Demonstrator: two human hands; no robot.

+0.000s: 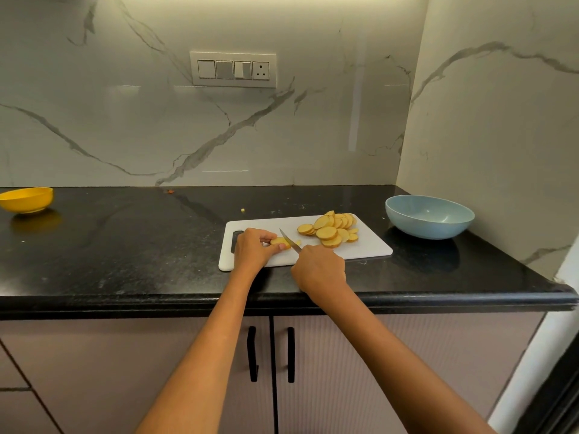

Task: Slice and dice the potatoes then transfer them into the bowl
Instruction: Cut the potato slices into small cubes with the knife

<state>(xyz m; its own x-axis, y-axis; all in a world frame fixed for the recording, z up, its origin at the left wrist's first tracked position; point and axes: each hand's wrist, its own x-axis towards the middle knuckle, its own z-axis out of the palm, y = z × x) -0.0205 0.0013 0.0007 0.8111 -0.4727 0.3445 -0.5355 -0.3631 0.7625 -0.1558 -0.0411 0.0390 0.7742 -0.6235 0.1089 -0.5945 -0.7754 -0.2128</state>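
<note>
A: What's biggest?
B: The counter (125, 245), then the cutting board (360, 249) at centre, the blue bowl (429, 216) at right.
A: Hands?
B: Left hand (252, 249) pinches a potato piece (279, 241); right hand (319, 270) grips the knife (289, 241). Slices (332, 228) lie just right of centre.

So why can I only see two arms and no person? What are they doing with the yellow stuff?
The camera sits on the person's head and looks down, so you see only their arms, as if through their eyes. They stand at a black counter. The left hand holds a potato piece on a white board. The right hand grips a knife and cuts it. The yellow rounds are potato slices piled on the board. A blue bowl waits on the right, with nothing in it that I can see. A yellow bowl sits far left.
</note>
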